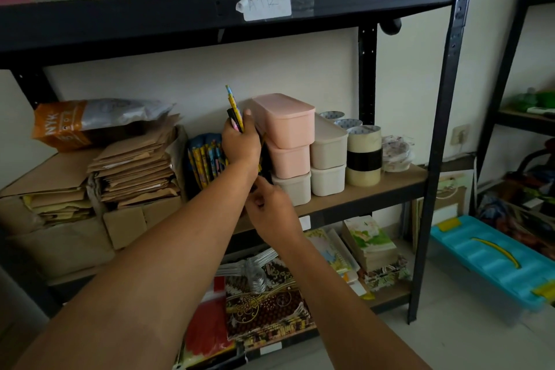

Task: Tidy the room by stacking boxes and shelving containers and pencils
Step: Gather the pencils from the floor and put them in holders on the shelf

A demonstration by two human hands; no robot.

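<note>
My left hand (240, 141) grips a bunch of pencils (233, 108), mostly yellow with patterns, held upright in front of the middle shelf (390, 180). Below it my right hand (271, 210) has its fingers curled at the lower ends of the pencils; what it pinches is hidden. More patterned pencils (205, 162) stand bundled on the shelf just left of my left hand. To the right, pink lidded containers (285, 120) sit stacked on a beige one, with two more beige containers (329, 149) stacked beside them.
Tape rolls (363, 156) are stacked right of the containers. Brown envelopes (135, 168) and cardboard boxes fill the shelf's left side. Notebooks lie on the top shelf (210, 9). A turquoise plastic box (492, 261) stands on the floor at right. Patterned cloth and books occupy the bottom shelf.
</note>
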